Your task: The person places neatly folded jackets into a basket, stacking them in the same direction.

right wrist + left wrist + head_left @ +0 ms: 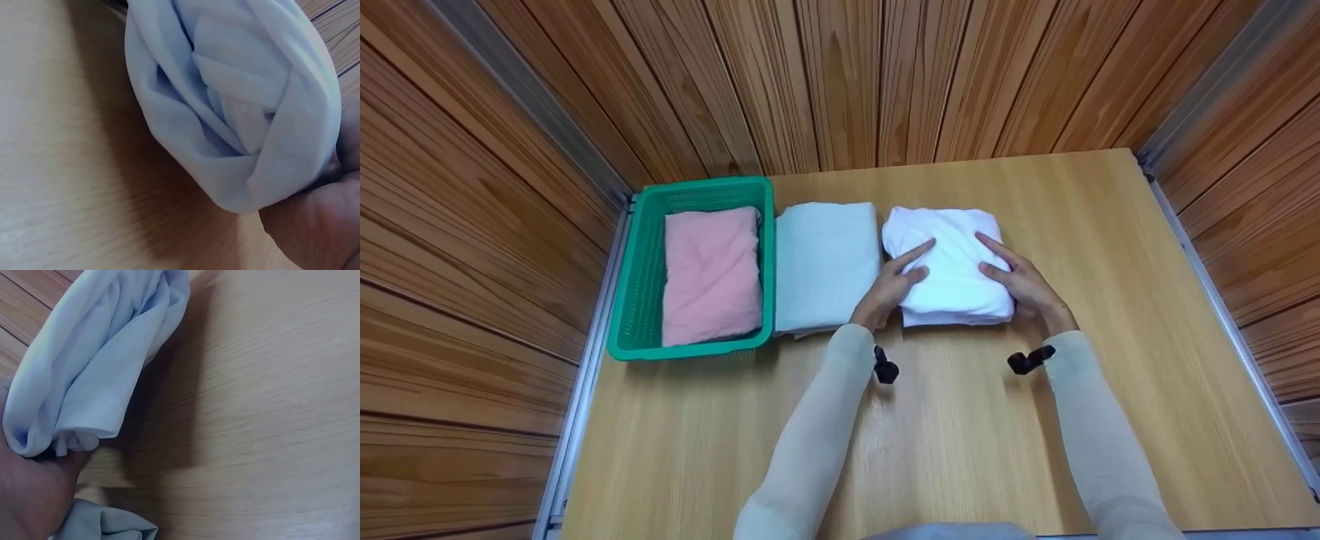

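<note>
A folded white cloth (pixel 952 281) is held between both hands right of the middle of the head view. My left hand (pixel 887 291) grips its left side, thumb and a finger over the top. On the opposite side my right hand (pixel 1031 289) holds it the same way, the other fingers hidden beneath. Both wrist views show the cloth's layered, rolled edge, with a shadow on the table under it. Just left of my left hand lies a folded pale blue-grey cloth (pixel 825 262), whose corner appears low in the left wrist view.
A green plastic basket (pixel 622 300) stands at the table's left, against the pale cloth, with a folded pink cloth (pixel 711 277) inside. Wood-panelled walls (pixel 840 82) enclose the wooden table (pixel 952 420) at the back and sides.
</note>
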`<state>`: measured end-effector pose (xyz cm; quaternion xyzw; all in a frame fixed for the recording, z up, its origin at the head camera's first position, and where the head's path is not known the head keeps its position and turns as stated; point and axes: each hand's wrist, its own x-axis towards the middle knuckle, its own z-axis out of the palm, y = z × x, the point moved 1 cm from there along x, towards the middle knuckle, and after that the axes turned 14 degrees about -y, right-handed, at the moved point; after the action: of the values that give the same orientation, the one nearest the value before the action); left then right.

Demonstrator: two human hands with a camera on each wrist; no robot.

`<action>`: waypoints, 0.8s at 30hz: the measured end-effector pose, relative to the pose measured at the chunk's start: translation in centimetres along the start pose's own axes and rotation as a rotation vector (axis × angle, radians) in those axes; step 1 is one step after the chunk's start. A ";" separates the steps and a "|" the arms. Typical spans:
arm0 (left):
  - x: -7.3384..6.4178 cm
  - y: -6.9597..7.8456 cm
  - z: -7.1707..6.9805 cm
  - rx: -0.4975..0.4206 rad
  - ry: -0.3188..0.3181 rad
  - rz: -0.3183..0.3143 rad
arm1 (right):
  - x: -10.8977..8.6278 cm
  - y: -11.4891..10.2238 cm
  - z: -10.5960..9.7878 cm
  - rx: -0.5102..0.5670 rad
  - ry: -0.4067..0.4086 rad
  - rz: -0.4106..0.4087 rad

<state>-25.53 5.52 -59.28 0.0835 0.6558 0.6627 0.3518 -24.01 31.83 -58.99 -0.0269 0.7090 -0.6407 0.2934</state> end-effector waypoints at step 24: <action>-1.0 2.3 -2.4 0.061 0.032 0.104 | -0.3 -3.4 1.9 0.065 -0.060 -0.116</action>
<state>-26.98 3.25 -57.05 0.1176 0.6761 0.6609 0.3037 -24.05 29.65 -55.78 -0.0773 0.6759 -0.6784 0.2775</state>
